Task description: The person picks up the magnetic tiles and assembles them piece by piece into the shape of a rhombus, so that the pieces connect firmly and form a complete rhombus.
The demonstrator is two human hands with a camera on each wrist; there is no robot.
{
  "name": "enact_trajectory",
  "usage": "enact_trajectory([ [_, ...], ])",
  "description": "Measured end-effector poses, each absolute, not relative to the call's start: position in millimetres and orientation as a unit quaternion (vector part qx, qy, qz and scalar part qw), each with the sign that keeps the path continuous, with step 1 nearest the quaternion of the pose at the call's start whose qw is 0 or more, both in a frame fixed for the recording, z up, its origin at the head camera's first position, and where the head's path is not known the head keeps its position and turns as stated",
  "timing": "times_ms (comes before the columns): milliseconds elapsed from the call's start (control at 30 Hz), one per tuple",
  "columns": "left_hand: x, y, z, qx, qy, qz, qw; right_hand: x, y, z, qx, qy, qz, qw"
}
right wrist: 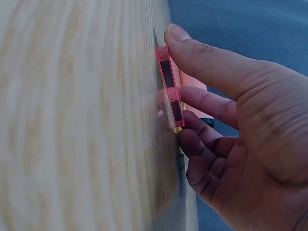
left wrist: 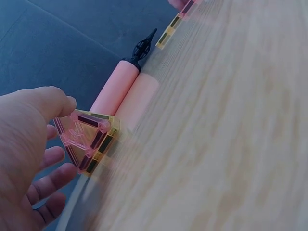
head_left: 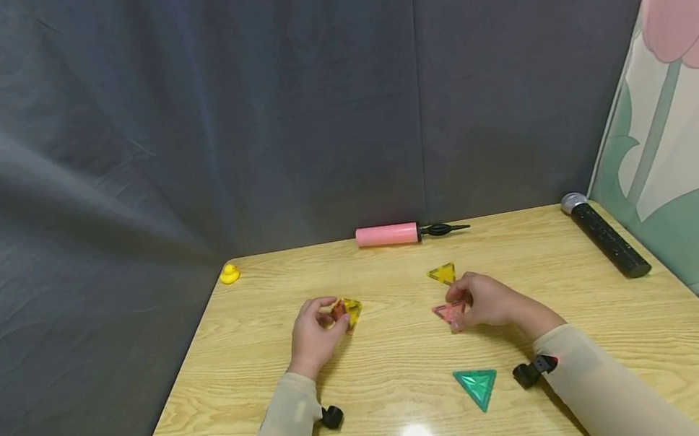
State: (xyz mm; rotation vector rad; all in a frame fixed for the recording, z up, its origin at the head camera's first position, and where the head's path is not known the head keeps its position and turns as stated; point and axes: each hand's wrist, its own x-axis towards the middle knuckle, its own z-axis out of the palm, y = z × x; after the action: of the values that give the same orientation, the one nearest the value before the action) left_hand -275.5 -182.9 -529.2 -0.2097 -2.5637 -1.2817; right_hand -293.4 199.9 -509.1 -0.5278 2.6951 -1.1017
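Observation:
Left of the table's middle, my left hand (head_left: 311,335) holds magnetic triangle tiles, a see-through pink one (left wrist: 90,130) and a yellow one (head_left: 353,310), set together at an angle. Its thumb lies at the top corner in the left wrist view; the other fingers are partly behind the tiles. My right hand (head_left: 490,300) pinches another pink triangle tile (right wrist: 169,86) by its edges, low over the tabletop and slightly tilted. Whether that tile touches the wood I cannot tell. Just beyond it lies a flat yellow triangle tile (head_left: 443,274). Nearer the front rests a green triangle tile (head_left: 477,387).
A pink hand pump (head_left: 387,235) lies along the back edge of the wooden table (head_left: 400,364). The back left corner has a yellow rubber duck (head_left: 230,273). A black microphone (head_left: 607,236) lies at the right edge. Dark cloth (head_left: 310,106) hangs behind.

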Motion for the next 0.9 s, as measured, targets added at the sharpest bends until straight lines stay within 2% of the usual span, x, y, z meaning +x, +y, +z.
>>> enact_trajectory([
  [467, -272, -181, -518, -0.095, -0.88, -0.428, 0.181, -293, 203, -507, -0.187, 0.901, -0.382, 0.091],
  [667, -270, -178, -511, -0.146, -0.868, -0.419, 0.223, -296, 208, -509, -0.184, 0.888, -0.409, 0.104],
  [900, -265, -167, -507, -0.215, -0.863, -0.401, 0.221, -299, 214, -510, -0.164, 0.883, -0.43, 0.095],
])
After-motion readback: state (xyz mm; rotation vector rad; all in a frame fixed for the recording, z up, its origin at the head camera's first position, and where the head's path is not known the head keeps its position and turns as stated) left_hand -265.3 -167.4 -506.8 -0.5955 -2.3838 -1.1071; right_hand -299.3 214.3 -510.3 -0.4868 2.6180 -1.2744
